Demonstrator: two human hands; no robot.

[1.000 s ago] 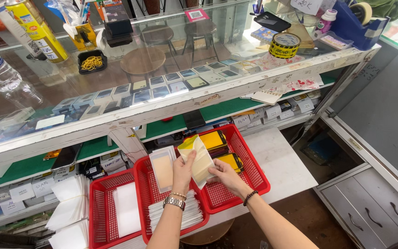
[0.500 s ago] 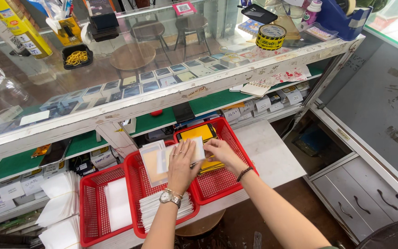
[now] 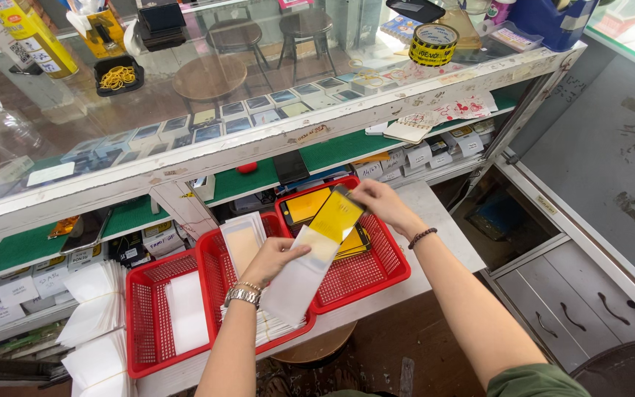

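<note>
Head view: the left hand [image 3: 277, 255], a metal watch at its wrist, has thumb and fingers closed on the upper part of a clear plastic sleeve [image 3: 299, 283], which slants down toward the near table edge. The right hand [image 3: 378, 203], a dark bead bracelet on its wrist, pinches the top of a yellow screen panel [image 3: 334, 215] between fingertips; the panel's lower end meets the sleeve's mouth, though whether it is already inside cannot be told. Both hands hang just above three red mesh baskets that stand side by side on a white table [image 3: 446, 242]. Below the right hand, the right basket [image 3: 376, 272] holds more yellow panels. The middle basket [image 3: 218, 268] carries a pale backing card standing against its far wall and a stack of sleeves at its near end. The left basket [image 3: 148, 323] holds a single white sheet. To the left of it, bundles of clear sleeves [image 3: 93, 309] overhang the table edge. Beyond the baskets, close by, runs the white frame of a glass counter [image 3: 317, 132] with green shelves under it. Right of the table, a gap opens down to the floor beside grey drawers [image 3: 575, 309].
</note>
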